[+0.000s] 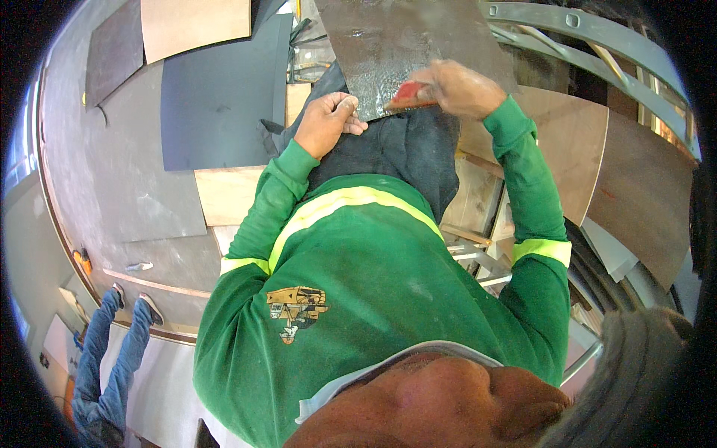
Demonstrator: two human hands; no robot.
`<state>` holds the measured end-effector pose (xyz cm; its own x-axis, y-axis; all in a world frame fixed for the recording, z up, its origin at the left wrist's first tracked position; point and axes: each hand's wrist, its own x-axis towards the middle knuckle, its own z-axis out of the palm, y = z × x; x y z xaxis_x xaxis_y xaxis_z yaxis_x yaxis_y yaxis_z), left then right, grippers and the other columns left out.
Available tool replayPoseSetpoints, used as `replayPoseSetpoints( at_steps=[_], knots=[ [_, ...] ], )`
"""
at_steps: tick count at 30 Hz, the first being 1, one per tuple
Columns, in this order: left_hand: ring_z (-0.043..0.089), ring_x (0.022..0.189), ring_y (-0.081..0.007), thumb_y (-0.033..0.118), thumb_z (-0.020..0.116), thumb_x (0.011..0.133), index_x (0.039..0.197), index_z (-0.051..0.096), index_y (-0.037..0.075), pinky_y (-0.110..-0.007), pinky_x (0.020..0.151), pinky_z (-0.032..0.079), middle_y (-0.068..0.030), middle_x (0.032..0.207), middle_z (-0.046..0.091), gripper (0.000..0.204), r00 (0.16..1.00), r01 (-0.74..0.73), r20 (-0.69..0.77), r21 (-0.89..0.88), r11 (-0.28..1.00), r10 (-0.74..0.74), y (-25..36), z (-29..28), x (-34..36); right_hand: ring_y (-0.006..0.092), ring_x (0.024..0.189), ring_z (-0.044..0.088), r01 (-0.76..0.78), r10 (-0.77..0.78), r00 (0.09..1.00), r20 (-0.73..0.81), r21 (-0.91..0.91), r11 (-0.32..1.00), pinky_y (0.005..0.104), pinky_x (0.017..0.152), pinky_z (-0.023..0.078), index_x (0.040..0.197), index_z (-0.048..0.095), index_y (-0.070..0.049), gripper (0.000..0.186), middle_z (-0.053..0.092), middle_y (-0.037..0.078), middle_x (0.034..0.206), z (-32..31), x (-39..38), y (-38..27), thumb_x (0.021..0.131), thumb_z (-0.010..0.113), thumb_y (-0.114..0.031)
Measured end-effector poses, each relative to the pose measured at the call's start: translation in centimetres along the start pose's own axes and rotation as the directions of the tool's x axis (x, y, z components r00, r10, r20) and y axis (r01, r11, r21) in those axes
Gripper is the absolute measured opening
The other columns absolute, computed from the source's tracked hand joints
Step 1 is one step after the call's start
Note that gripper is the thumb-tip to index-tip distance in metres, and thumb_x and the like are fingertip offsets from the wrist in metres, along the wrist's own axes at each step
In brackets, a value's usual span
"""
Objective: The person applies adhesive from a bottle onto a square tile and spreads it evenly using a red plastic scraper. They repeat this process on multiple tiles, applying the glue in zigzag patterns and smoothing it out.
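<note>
Sheet, dark brown with a wet-looking sheen [418, 45], is the biggest piece at work, lying on the far side of the person's body with its near edge at the dark-clothed lap [388, 145]. To its left lies a smooth dark panel [224, 112], slightly smaller in view. The right hand [464, 89], over the sheet's near right part, has its fingers wrapped round a red tool [409, 92]; blur hides what kind it is. The left hand [328, 123], by the near left corner, has curled fingers, thumb drawn in; I cannot tell whether they pinch the edge. The slick film could let the red tool skid, perhaps off the near edge into the lap or toward the left hand; hard pressure near that edge might tip the sheet if it is poorly supported there. Counted: one wet sheet, one smooth dark panel, two working hands, one red tool.
</note>
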<state>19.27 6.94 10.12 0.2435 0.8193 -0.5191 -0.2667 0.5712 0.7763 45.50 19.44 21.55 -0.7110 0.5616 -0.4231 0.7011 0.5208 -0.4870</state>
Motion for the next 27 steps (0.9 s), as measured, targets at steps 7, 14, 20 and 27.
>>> replayPoseSetpoints(
  at_steps=[7,14,20,27],
  knots=[
    [0.076,0.077,-0.0207,0.023,0.056,0.110,0.108,0.064,-0.005,-0.029,0.068,0.062,-0.0113,0.090,0.068,0.029,0.999,-0.025,0.033,0.027,0.999,0.024,-0.8,1.2,-1.7,0.0145,0.102,0.067,-0.005,0.085,0.993,-0.083,0.683,0.730,0.0322,0.095,0.054,0.139,0.063,0.001,0.048,0.072,0.004,0.118,-5.4,-3.9,1.3,0.102,0.066,-0.029],
    [0.076,0.081,-0.0201,0.026,0.058,0.110,0.106,0.066,-0.002,-0.030,0.069,0.063,-0.0105,0.095,0.071,0.030,0.970,0.172,0.177,-0.010,0.985,-0.167,-1.4,5.5,-5.5,0.0129,0.112,0.066,0.072,0.214,0.953,-0.213,0.848,0.526,0.0303,0.100,0.051,0.143,0.057,0.005,0.055,0.070,0.007,0.127,-5.0,0.0,1.6,0.102,0.069,-0.029],
    [0.068,0.071,-0.0133,0.020,0.058,0.108,0.109,0.067,-0.002,-0.029,0.067,0.056,-0.0042,0.093,0.071,0.024,0.876,0.115,0.386,0.414,0.903,-0.288,0.0,2.5,-6.3,0.0119,0.114,0.066,0.063,0.188,0.967,-0.171,0.878,0.474,0.0308,0.101,0.050,0.143,0.056,0.005,0.052,0.069,0.008,0.132,-3.7,3.5,4.1,0.103,0.068,-0.025],
    [0.061,0.090,-0.0249,0.036,0.046,0.110,0.151,0.050,0.003,-0.039,0.087,0.052,-0.0163,0.121,0.067,0.053,0.957,0.044,0.194,0.640,0.767,-0.216,8.3,-9.6,-9.8,0.0157,0.117,0.066,0.101,0.272,0.939,-0.212,0.923,0.372,0.0331,0.106,0.048,0.143,0.056,0.006,0.048,0.068,0.010,0.134,-2.1,3.5,6.3,0.104,0.064,-0.021]
  ],
)
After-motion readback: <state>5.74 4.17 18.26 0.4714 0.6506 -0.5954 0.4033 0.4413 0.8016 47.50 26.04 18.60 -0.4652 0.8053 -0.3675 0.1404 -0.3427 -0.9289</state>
